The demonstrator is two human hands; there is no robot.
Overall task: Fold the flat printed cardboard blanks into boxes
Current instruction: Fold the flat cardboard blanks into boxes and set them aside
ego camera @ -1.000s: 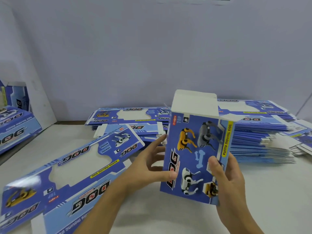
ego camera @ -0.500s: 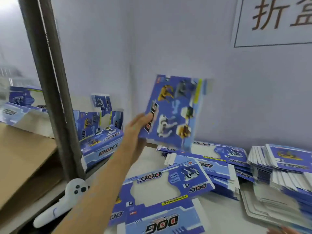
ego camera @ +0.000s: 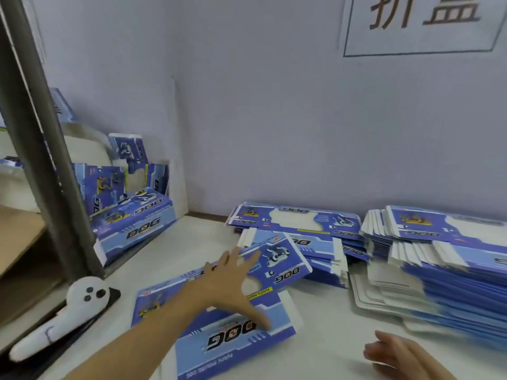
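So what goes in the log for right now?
left hand: open, on flat blank | right hand: empty, low | folded boxes: far left

Even, cool indoor light fills the frame with a bluish cast and soft, faint shadows. The wall (ego camera: pixel 274 119) is evenly lit, without glare. Motion blur smears the stacks of blanks (ego camera: pixel 452 270) at the right edge and the right hand (ego camera: pixel 403 355) at lower right. The post (ego camera: pixel 41 149) at the left leans from wide-angle distortion. Print everywhere is soft.

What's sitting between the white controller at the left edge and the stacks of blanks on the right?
In the head view, one loose flat blank lies on the table between the controller and the stacks, with the left hand spread over it.
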